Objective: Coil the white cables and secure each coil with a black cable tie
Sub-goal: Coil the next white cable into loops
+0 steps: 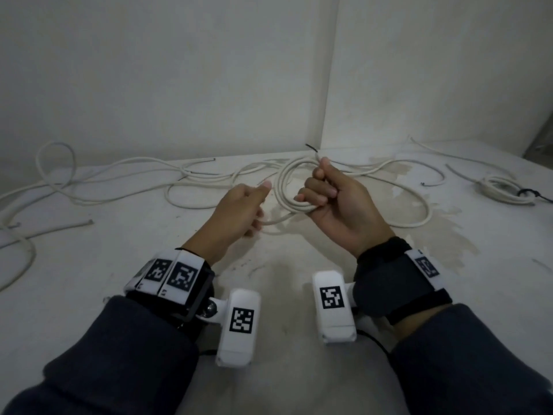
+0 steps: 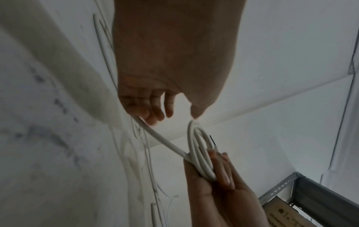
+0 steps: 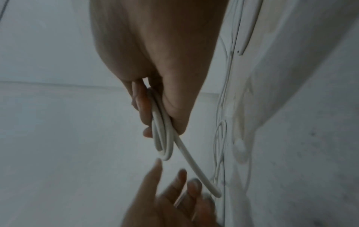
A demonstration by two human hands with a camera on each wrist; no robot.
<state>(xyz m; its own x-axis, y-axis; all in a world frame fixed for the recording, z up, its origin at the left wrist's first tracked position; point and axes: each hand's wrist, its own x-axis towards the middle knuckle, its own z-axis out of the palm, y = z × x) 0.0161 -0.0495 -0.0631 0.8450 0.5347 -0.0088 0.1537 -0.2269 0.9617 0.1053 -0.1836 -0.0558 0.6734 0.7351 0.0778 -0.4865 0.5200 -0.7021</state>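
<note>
My right hand [image 1: 329, 196] grips a small coil of white cable [image 1: 284, 187], thumb pinching the loops near the top, where a bare dark wire end [image 1: 311, 148] sticks up. One strand [image 1: 272, 220] trails from the coil's bottom to my left hand [image 1: 242, 211]. In the right wrist view the left hand's fingers [image 3: 180, 176] look fairly straight and spread, with the strand [image 3: 192, 169] running across them. The left wrist view shows the coil [image 2: 200, 153] in my right hand's fingers [image 2: 223, 172], the strand [image 2: 161, 138] passing under my left hand [image 2: 155, 107].
Several loose white cables [image 1: 119, 175] sprawl over the stained white table [image 1: 299, 265] to the back wall. A finished coil [image 1: 502, 188] with a black tie [image 1: 528, 193] lies at the far right. A grey metal shelf frame [image 2: 281, 188] stands beyond the table's right end.
</note>
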